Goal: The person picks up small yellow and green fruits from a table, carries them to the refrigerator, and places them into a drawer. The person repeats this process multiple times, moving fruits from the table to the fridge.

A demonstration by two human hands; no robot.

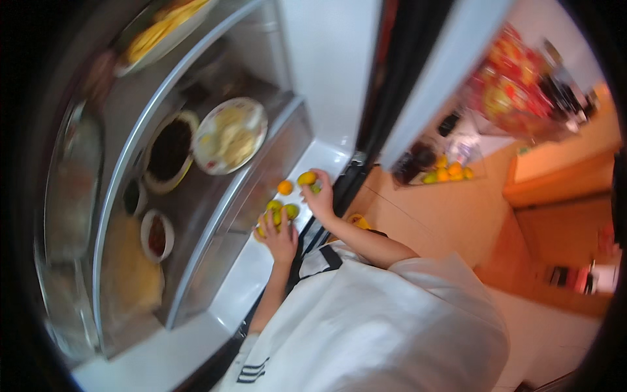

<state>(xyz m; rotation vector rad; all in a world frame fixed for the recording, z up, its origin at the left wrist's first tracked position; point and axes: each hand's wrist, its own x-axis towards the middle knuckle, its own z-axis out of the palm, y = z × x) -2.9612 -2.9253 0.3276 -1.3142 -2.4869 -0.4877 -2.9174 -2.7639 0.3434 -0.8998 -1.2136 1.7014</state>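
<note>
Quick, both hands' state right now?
Left hand: spread over the green fruits; whether its grip is closed on any can't be told.
Right hand: closed, holding a yellow-green fruit.

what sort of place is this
Probably a home, at an open fridge: its shelf holds a plate of food, and green fruit lies on the white ledge in front.

The small round fruit [285, 187] is orange, the clustered fruits [289, 211] yellow-green, the plate [211, 166] white with reddish rim patterning, the shirt [392, 313] white with black stripes.
</note>
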